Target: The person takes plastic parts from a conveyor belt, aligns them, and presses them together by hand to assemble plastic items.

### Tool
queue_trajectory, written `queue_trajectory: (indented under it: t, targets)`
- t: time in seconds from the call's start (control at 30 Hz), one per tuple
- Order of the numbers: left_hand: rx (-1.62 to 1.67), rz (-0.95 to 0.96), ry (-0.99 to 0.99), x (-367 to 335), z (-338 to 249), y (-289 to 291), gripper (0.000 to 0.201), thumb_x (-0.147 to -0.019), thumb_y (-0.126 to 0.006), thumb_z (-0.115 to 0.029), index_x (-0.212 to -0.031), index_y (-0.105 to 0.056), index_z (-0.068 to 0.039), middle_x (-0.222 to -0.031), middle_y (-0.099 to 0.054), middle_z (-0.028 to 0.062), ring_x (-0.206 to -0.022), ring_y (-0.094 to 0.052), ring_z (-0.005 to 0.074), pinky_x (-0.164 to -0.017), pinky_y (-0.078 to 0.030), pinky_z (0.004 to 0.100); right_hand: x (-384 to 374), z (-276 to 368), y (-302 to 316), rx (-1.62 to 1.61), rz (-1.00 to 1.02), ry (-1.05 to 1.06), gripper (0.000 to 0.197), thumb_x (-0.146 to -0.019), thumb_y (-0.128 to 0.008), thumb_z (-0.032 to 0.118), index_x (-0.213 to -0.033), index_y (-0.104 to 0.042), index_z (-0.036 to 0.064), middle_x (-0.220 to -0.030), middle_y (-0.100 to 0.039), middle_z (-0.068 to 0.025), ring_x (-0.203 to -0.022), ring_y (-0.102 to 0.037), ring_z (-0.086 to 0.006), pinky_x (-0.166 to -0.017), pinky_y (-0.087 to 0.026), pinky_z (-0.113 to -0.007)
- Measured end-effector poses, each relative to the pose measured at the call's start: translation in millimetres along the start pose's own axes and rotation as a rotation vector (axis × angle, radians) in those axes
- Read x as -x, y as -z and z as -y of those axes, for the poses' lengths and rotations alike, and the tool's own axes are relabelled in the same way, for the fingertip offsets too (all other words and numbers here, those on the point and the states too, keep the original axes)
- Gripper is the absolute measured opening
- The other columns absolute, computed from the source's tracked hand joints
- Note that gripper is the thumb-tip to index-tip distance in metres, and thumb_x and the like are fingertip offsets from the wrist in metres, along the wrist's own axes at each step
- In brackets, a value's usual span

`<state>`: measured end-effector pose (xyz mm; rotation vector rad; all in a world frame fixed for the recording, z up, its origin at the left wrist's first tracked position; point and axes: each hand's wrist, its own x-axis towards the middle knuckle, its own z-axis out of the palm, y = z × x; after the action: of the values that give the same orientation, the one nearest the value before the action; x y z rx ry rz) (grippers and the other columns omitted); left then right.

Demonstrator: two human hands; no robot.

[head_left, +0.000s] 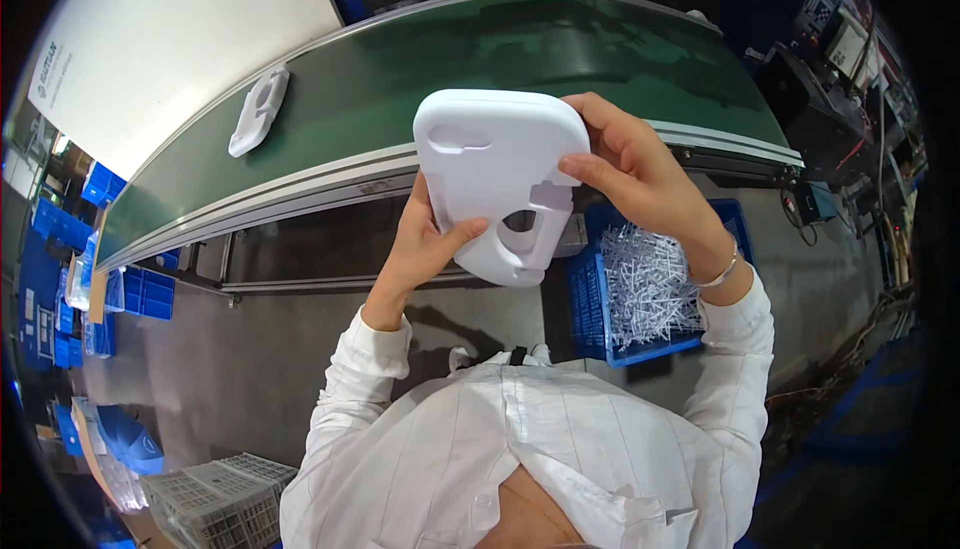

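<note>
Both my hands hold up one white moulded plastic part [490,174] above the near edge of the conveyor. It is flat and rounded, with a shallow slot-shaped recess near its top and a round hole low on its right side. My left hand [425,244] grips its lower left edge, thumb across the face. At the upper right edge my right hand [640,169] pinches it, thumb in front and the other fingers partly hidden behind. A similar white part [260,111] lies alone on the green belt [370,89] to the left.
Below the conveyor's metal rail [330,181], at right, a blue crate [588,304] holds many small white plastic pieces [650,284]. A grey crate [225,499] stands at lower left, with blue bins [145,292] further up. Dark equipment [815,99] is at far right.
</note>
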<state>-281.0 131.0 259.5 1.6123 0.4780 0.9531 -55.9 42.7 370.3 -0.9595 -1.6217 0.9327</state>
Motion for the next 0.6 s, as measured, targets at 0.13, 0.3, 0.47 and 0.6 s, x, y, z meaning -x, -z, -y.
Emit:
queue_trajectory:
  t: [0.13, 0.3, 0.47, 0.6]
  targets:
    - [-0.104, -0.040, 0.038, 3.9, 11.4, -0.6, 0.067, -0.079, -0.074, -0.008, -0.133, -0.035, 0.001, -0.124, -0.051, 0.0115, -0.113, -0.050, 0.0180, -0.095, -0.043, 0.0328, -4.1, -7.2, -5.9, 0.137, 0.007, -0.053, 0.042, -0.089, -0.059, 0.005, -0.128, -0.042, -0.0015, -0.115, -0.056, -0.0095, -0.107, -0.054, -0.0143, -0.092, -0.045, -0.027]
    - [0.514, -0.046, 0.085, 5.3, 2.3, -10.4, 0.063, -0.082, -0.073, -0.013, -0.131, -0.035, 0.001, -0.120, -0.055, 0.0134, -0.108, -0.058, 0.0253, -0.095, -0.046, 0.0381, 0.7, -38.6, -8.2, -0.187, 0.088, -0.061, 0.050, -0.089, -0.062, 0.010, -0.131, -0.037, -0.0038, -0.121, -0.055, -0.0131, -0.114, -0.052, -0.0168, -0.095, -0.044, -0.030]
    - [0.480, -0.085, 0.040, 6.1, 11.2, -7.5, 0.067, -0.082, -0.074, -0.016, -0.132, -0.033, 0.001, -0.123, -0.052, 0.0141, -0.109, -0.057, 0.0251, -0.096, -0.045, 0.0380, 5.6, -44.8, -16.8, -0.151, 0.099, -0.124, 0.043, -0.089, -0.062, 0.011, -0.127, -0.046, -0.0022, -0.112, -0.060, -0.0101, -0.102, -0.057, -0.0133, -0.090, -0.046, -0.028]
    - [0.286, -0.137, -0.001, 5.9, 20.7, -0.5, 0.071, -0.080, -0.076, -0.020, -0.132, -0.034, 0.001, -0.126, -0.050, 0.0118, -0.115, -0.050, 0.0190, -0.100, -0.039, 0.0339, 5.6, -43.1, -23.8, 0.076, 0.029, -0.085, 0.042, -0.089, -0.063, 0.013, -0.125, -0.048, -0.0011, -0.108, -0.061, -0.0087, -0.094, -0.058, -0.0105, -0.082, -0.048, -0.026]
